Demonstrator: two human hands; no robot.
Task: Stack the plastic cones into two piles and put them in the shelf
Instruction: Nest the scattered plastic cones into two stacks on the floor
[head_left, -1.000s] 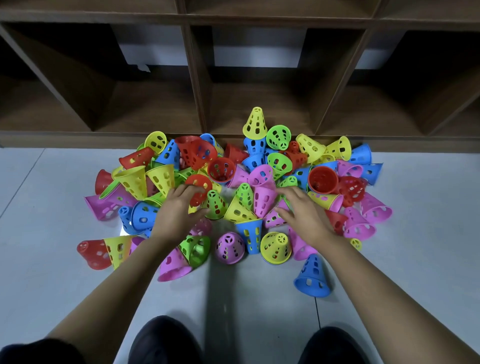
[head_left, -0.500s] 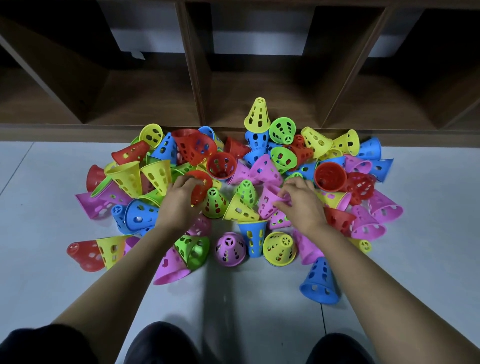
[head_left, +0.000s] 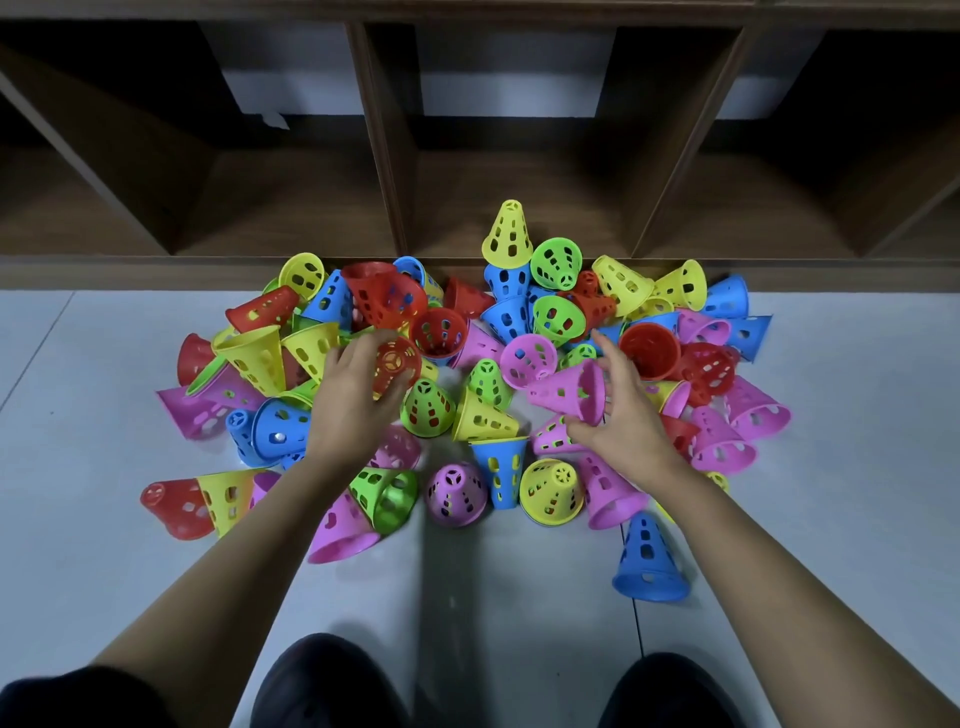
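A heap of perforated plastic cones in red, yellow, green, blue and pink lies on the grey floor in front of a wooden shelf (head_left: 395, 156). My left hand (head_left: 353, 395) grips a red cone (head_left: 397, 364) at the heap's left middle, its tip pointing toward me. My right hand (head_left: 621, 410) holds a pink cone (head_left: 569, 389) lying on its side, lifted a little above the pile. A yellow cone (head_left: 509, 231) stands upright on blue cones (head_left: 506, 283) at the back. A single blue cone (head_left: 649, 561) stands apart at the front right.
The shelf has several open compartments at floor level behind the heap, split by slanted wooden dividers (head_left: 670, 140). A low wooden ledge (head_left: 130, 273) runs along its front. My knees (head_left: 322, 680) are at the bottom edge, with bare grey floor (head_left: 78, 545) on both sides.
My left hand has closed round the red cone and raised it. My right hand has picked a pink cone out of the pile and lifted it. The view has tilted down slightly.
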